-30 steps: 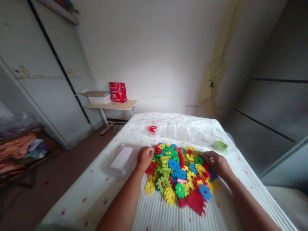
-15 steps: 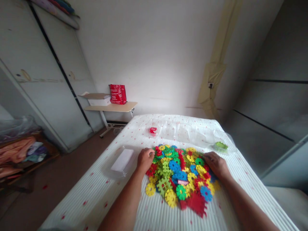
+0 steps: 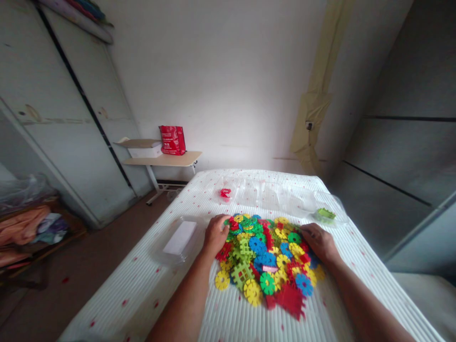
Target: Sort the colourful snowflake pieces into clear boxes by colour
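A heap of plastic building pieces point(image 3: 265, 259), notched discs and square grid tiles in red, yellow, green and blue, lies loose on the white quilted cover point(image 3: 171, 294). At the pile's left edge, my left hand point(image 3: 215, 233) touches the pieces, its thumb apart from the curved fingers and nothing held. My right hand point(image 3: 321, 241) rests along the right edge, fingers stretched over the pieces and partly hidden. A light-green grid tile point(image 3: 244, 274) and a large red tile point(image 3: 291, 300) lie in the near part of the heap.
Left of my hand lies a clear plastic lid point(image 3: 162, 256) with a white paper point(image 3: 181, 237). Clear containers point(image 3: 272, 197) line the back, with red pieces point(image 3: 225, 193) at one end and green pieces point(image 3: 326, 214) at the other. A small side table point(image 3: 171, 159) holds a red bag point(image 3: 173, 140).
My left hand has risen slightly along the pile's edge. My right hand stays at the right side, and the pieces look nearly unchanged. The view has shifted a little.
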A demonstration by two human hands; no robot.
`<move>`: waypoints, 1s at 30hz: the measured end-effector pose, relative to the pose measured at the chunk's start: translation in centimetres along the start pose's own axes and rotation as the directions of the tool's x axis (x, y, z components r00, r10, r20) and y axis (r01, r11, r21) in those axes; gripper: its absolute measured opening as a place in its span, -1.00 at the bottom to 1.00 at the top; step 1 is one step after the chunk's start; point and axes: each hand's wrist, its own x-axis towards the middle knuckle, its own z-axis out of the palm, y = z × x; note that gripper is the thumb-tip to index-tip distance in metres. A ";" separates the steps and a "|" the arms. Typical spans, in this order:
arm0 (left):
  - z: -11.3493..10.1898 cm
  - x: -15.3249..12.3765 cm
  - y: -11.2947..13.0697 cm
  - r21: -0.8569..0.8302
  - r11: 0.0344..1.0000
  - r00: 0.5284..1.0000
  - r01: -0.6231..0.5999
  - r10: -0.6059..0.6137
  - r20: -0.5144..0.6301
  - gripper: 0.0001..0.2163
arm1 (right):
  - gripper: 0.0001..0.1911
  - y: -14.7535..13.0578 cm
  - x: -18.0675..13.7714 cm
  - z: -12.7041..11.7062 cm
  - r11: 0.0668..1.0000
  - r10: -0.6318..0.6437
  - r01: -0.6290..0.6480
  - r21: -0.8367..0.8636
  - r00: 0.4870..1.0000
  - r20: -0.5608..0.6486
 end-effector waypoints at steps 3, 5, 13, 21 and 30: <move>0.4 0.2 0.4 -0.013 1.000 0.998 -0.027 0.027 0.055 -0.56 | -0.70 -0.1 0.0 0.0 1.000 0.004 -0.004 0.011 1.000 -0.010; 0.7 0.3 0.7 0.005 1.000 0.993 -0.024 0.023 0.115 -0.52 | -0.70 0.0 0.0 0.0 1.000 0.005 -0.005 0.018 1.000 -0.010; 0.7 1.1 0.6 0.000 0.999 0.987 -0.037 0.037 0.154 -0.71 | -0.72 0.3 -0.1 0.0 1.000 0.002 -0.002 0.022 1.000 -0.002; 0.5 1.8 0.7 -0.012 0.999 0.989 -0.048 0.049 0.138 -0.89 | -0.72 0.5 0.0 0.2 1.000 0.010 -0.010 0.017 1.000 -0.006; -2.0 4.7 1.1 -0.208 0.978 0.993 -0.005 -0.019 -0.117 -0.92 | -0.68 0.5 0.0 0.3 0.999 0.024 -0.024 0.037 1.000 -0.012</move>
